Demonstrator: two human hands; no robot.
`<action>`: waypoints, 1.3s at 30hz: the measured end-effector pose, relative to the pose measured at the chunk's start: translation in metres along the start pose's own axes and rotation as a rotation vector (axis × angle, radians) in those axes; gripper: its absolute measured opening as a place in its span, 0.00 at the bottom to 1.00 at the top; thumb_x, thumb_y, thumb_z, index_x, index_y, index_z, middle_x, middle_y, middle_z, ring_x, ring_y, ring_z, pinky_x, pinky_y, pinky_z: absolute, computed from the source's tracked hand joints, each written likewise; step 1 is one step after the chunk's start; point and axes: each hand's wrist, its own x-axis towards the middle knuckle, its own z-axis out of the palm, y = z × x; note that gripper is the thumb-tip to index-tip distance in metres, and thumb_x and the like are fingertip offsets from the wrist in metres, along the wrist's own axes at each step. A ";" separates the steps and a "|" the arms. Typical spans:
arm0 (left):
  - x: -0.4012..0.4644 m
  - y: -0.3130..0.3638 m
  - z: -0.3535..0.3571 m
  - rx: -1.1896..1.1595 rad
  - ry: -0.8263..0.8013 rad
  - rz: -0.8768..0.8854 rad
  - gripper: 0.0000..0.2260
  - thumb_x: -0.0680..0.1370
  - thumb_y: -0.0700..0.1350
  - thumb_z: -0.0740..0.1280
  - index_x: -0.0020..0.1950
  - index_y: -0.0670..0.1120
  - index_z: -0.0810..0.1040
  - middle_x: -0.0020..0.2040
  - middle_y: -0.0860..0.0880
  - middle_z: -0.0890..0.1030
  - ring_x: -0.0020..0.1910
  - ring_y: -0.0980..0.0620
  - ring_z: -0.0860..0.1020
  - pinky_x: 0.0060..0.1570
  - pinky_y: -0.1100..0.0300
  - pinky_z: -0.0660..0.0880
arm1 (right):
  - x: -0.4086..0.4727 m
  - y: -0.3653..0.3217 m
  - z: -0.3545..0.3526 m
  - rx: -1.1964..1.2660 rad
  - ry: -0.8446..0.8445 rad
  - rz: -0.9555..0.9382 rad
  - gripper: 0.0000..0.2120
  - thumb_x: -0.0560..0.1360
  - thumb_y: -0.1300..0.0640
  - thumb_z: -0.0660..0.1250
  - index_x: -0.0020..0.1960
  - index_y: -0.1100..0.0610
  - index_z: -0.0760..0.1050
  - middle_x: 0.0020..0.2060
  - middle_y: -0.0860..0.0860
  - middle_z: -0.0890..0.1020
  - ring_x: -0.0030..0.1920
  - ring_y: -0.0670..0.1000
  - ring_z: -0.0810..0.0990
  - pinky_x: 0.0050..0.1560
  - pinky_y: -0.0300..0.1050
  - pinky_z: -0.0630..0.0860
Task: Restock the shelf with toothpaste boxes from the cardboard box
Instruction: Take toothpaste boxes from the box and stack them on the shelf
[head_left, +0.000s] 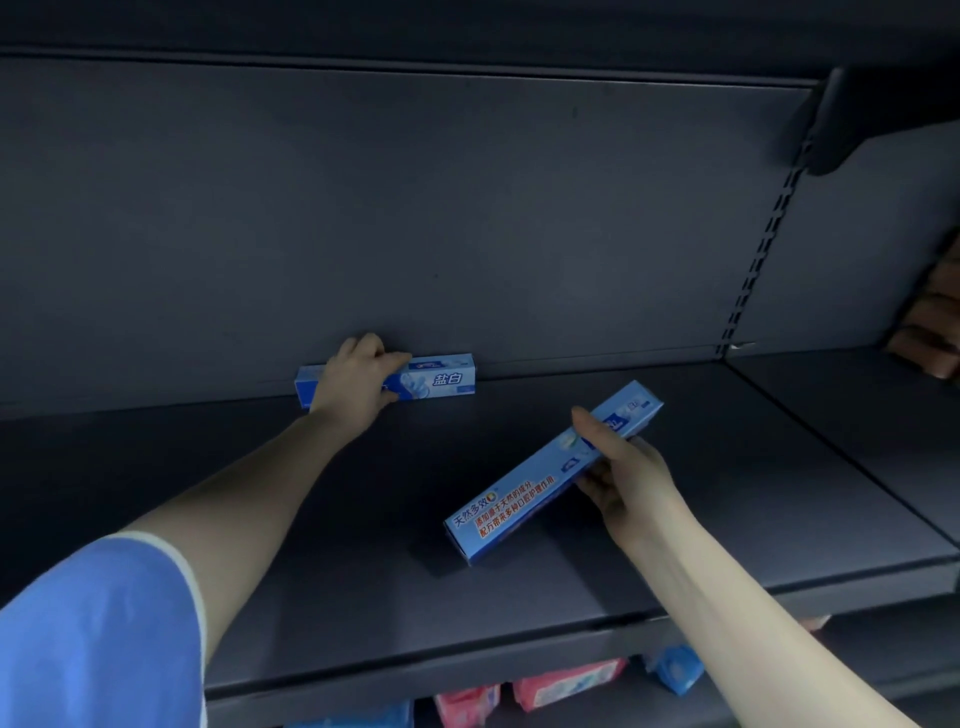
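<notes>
Pink and blue packets (566, 680) lie beneath the dark metal shelf (519, 587). Left hand (358, 382) grasps a blue toothpaste box (441, 382) at the shelf's back wall; right hand (621, 467) grasps another blue box (524, 493) above the shelf.

A single head-worn wide-angle camera looks forward and slightly down into a dark shelf (363, 519) at close range, facing its back panel (415, 208). Both forearms reach in from the lower corners, and straight edges bow towards the frame's margins.

We are in a shop: dark metal shelving (467, 519) with slotted uprights (753, 275), probably packaged goods (566, 680) below.
</notes>
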 end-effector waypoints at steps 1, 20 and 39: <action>0.001 0.002 0.000 0.014 -0.004 -0.010 0.24 0.72 0.39 0.71 0.68 0.45 0.73 0.55 0.41 0.73 0.55 0.42 0.70 0.53 0.50 0.69 | -0.001 0.000 0.000 -0.001 -0.001 0.000 0.09 0.71 0.58 0.71 0.48 0.57 0.73 0.38 0.52 0.81 0.41 0.51 0.81 0.44 0.44 0.77; -0.115 0.092 -0.063 -0.508 -0.314 0.015 0.33 0.68 0.57 0.72 0.70 0.62 0.62 0.64 0.63 0.66 0.62 0.65 0.66 0.60 0.70 0.64 | 0.008 0.008 0.034 0.000 0.103 -0.022 0.19 0.68 0.55 0.75 0.54 0.60 0.74 0.48 0.54 0.82 0.45 0.51 0.82 0.42 0.44 0.78; -0.117 -0.009 -0.081 -0.420 -0.105 -0.066 0.21 0.72 0.38 0.72 0.64 0.49 0.74 0.53 0.63 0.68 0.52 0.69 0.69 0.51 0.82 0.62 | 0.018 0.003 0.031 -0.687 -0.400 -0.430 0.14 0.68 0.64 0.74 0.51 0.52 0.78 0.45 0.45 0.83 0.44 0.37 0.80 0.44 0.26 0.73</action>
